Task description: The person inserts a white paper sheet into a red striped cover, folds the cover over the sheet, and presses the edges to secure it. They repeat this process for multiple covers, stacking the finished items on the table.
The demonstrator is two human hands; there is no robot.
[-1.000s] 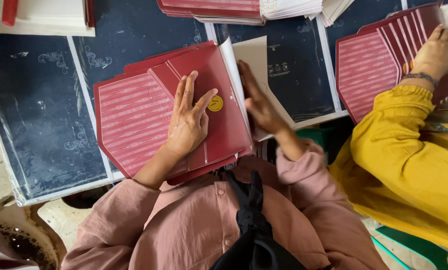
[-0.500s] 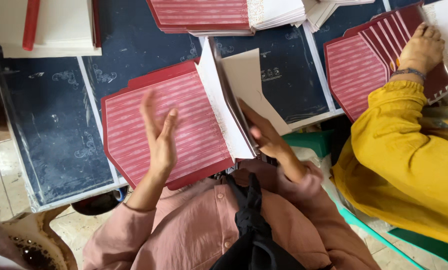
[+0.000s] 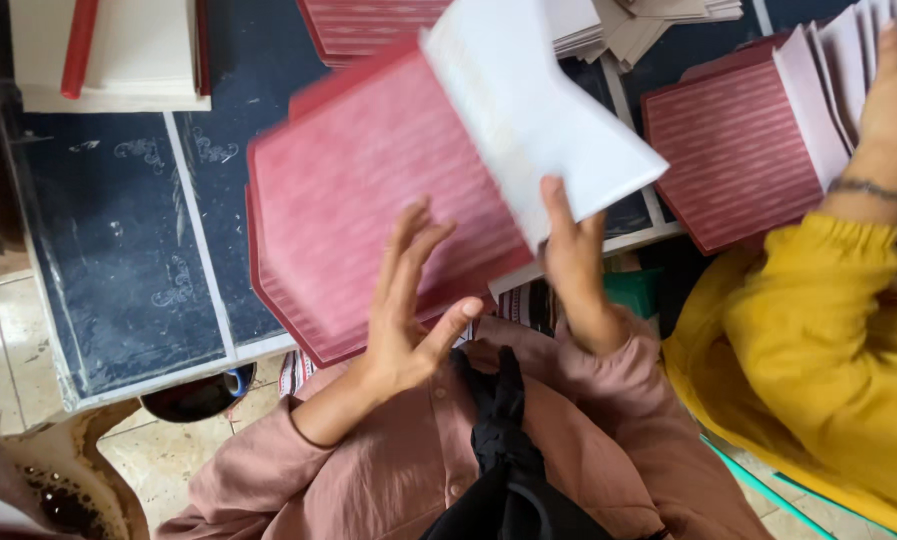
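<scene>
A stack of red striped octagonal cards [image 3: 368,190] lies blurred on the dark blue table [image 3: 118,260] in front of me. My left hand [image 3: 408,300] hovers over the stack's near edge, fingers spread, holding nothing. My right hand [image 3: 573,265] grips the lower edge of a white sheet [image 3: 528,110] and holds it raised and tilted over the right side of the stack. Both my sleeves are pink.
A co-worker in a yellow sleeve [image 3: 818,340] rests a hand [image 3: 893,95] on a fan of red cards and white sheets [image 3: 738,150] at the right. White sheets with a red strip [image 3: 108,50] sit far left. More red cards [image 3: 368,25] lie at the back. A dark bowl [image 3: 198,395] sits under the table.
My right hand has lifted the white sheet up off the table. My left hand has come off the red stack and spread its fingers. The view has drawn closer.
</scene>
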